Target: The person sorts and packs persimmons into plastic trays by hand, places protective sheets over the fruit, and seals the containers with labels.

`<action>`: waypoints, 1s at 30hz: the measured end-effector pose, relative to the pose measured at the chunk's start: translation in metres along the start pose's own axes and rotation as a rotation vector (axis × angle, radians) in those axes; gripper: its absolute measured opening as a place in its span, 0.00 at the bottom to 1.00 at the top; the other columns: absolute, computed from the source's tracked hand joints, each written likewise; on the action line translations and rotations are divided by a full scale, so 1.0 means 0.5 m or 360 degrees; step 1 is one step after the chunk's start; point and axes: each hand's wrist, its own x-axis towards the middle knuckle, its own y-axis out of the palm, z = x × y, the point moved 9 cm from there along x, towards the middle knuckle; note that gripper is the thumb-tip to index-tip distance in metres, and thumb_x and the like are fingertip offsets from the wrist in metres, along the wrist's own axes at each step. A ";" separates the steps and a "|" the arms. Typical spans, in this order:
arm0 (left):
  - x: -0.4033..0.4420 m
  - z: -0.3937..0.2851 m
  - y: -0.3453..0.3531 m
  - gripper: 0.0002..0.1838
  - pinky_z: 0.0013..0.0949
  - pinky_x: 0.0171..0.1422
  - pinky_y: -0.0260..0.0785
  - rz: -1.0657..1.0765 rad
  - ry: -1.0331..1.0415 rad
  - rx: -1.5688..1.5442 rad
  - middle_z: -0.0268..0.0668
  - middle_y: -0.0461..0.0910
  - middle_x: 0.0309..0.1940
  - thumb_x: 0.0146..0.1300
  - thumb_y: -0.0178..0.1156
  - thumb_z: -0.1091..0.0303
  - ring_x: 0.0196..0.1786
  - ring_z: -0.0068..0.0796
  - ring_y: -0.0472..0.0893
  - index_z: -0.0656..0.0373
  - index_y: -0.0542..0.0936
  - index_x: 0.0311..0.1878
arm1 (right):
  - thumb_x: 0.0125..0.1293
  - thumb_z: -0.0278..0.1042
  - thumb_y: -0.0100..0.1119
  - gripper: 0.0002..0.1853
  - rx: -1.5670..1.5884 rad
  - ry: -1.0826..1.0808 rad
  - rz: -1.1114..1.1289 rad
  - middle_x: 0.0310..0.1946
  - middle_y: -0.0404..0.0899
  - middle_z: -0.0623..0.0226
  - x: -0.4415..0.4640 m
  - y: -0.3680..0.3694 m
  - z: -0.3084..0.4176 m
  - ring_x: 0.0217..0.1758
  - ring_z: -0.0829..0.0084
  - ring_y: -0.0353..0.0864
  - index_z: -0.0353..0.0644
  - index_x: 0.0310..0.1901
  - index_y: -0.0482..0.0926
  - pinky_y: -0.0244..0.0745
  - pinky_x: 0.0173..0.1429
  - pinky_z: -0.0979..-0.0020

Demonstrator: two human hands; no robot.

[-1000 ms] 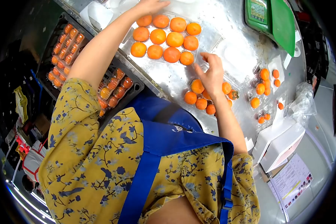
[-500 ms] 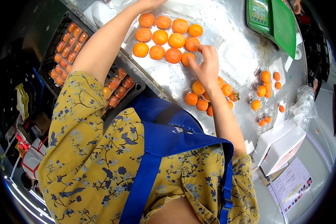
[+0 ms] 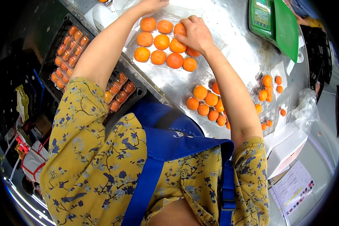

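Observation:
A clear plastic clamshell tray near the top of the view holds rows of round orange fruits that look like persimmons. My right hand reaches over its right side. Thumb and fingers curl around a persimmon in the far row, and the hand hides the far right corner fruit. At the top edge is my left hand, beyond the tray's far left corner; its fingertips are mostly cut off, so what they touch is hidden. A second group of persimmons sits in clear plastic below my right forearm.
Black crates with packed fruit stand left of the metal table. A green scale is at the upper right. Smaller packs of fruit, a plastic bag and a white box lie right. Another person's hand shows top right.
My right hand has moved from the tray's near right corner up to its far row. My left hand has shifted slightly. Another person's arm shows more at the top right.

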 end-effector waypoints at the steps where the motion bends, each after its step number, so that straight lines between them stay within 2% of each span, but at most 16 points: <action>1: -0.002 0.000 0.001 0.19 0.38 0.54 0.68 0.0017 -0.0012 -0.0006 0.47 0.79 0.45 0.60 0.51 0.57 0.49 0.45 0.77 0.60 0.77 0.48 | 0.49 0.42 0.63 0.21 0.0006 -0.0009 -0.0004 0.44 0.72 0.59 0.001 0.000 0.001 0.50 0.59 0.70 0.41 0.44 0.76 0.68 0.57 0.63; 4: 0.004 0.014 0.007 0.22 0.36 0.57 0.68 -0.0156 0.0121 0.0156 0.47 0.78 0.48 0.60 0.52 0.55 0.51 0.44 0.77 0.62 0.76 0.51 | 0.48 0.41 0.64 0.20 0.0097 -0.0014 0.0012 0.43 0.72 0.59 0.007 -0.004 -0.003 0.49 0.59 0.71 0.41 0.42 0.74 0.69 0.55 0.62; 7: -0.002 0.012 0.002 0.24 0.35 0.59 0.67 -0.0028 -0.0150 -0.0050 0.47 0.77 0.50 0.60 0.53 0.54 0.53 0.43 0.76 0.63 0.76 0.52 | 0.48 0.40 0.64 0.20 0.0220 -0.0023 0.0079 0.43 0.72 0.58 0.013 0.000 -0.010 0.48 0.58 0.73 0.42 0.41 0.73 0.70 0.53 0.61; 13: 0.001 0.008 0.001 0.24 0.35 0.59 0.67 -0.0040 -0.0114 0.0034 0.48 0.77 0.50 0.59 0.53 0.54 0.53 0.43 0.76 0.63 0.76 0.52 | 0.47 0.37 0.64 0.20 0.0176 -0.0008 0.0184 0.43 0.72 0.58 0.020 0.008 -0.017 0.48 0.57 0.74 0.43 0.43 0.72 0.71 0.53 0.61; 19: 0.007 0.016 0.005 0.24 0.35 0.59 0.67 -0.0083 -0.0044 0.0075 0.48 0.78 0.49 0.59 0.53 0.54 0.53 0.43 0.76 0.63 0.75 0.53 | 0.46 0.36 0.64 0.19 0.0235 -0.0019 0.0119 0.42 0.73 0.58 0.023 0.001 -0.010 0.49 0.58 0.74 0.44 0.42 0.73 0.72 0.52 0.61; 22: -0.001 0.001 -0.004 0.24 0.35 0.59 0.67 0.0042 -0.0164 -0.0031 0.48 0.78 0.49 0.59 0.54 0.54 0.52 0.42 0.77 0.62 0.75 0.53 | 0.45 0.35 0.65 0.19 0.0210 -0.0091 0.0094 0.41 0.73 0.59 0.027 0.003 -0.006 0.49 0.58 0.74 0.44 0.41 0.74 0.72 0.52 0.62; 25: -0.007 -0.004 -0.007 0.23 0.35 0.58 0.67 0.0041 -0.0185 -0.0285 0.47 0.78 0.48 0.59 0.55 0.55 0.53 0.41 0.77 0.62 0.76 0.52 | 0.43 0.37 0.66 0.20 0.0232 -0.0098 0.0163 0.37 0.74 0.60 0.033 0.008 -0.015 0.43 0.59 0.76 0.44 0.39 0.73 0.72 0.48 0.63; 28: 0.011 -0.009 -0.011 0.23 0.36 0.58 0.67 -0.0046 -0.0077 -0.0065 0.47 0.78 0.49 0.59 0.55 0.55 0.52 0.41 0.77 0.62 0.76 0.53 | 0.42 0.37 0.66 0.20 0.0172 -0.0150 0.0182 0.37 0.74 0.60 0.027 -0.005 -0.020 0.43 0.59 0.76 0.44 0.39 0.73 0.72 0.47 0.63; 30: 0.011 -0.008 -0.012 0.23 0.36 0.58 0.67 -0.0061 -0.0046 -0.0033 0.47 0.78 0.49 0.59 0.55 0.55 0.52 0.41 0.77 0.62 0.76 0.53 | 0.44 0.37 0.65 0.20 0.0129 -0.0116 0.0243 0.39 0.75 0.61 0.028 -0.004 -0.018 0.46 0.60 0.76 0.44 0.42 0.74 0.72 0.49 0.62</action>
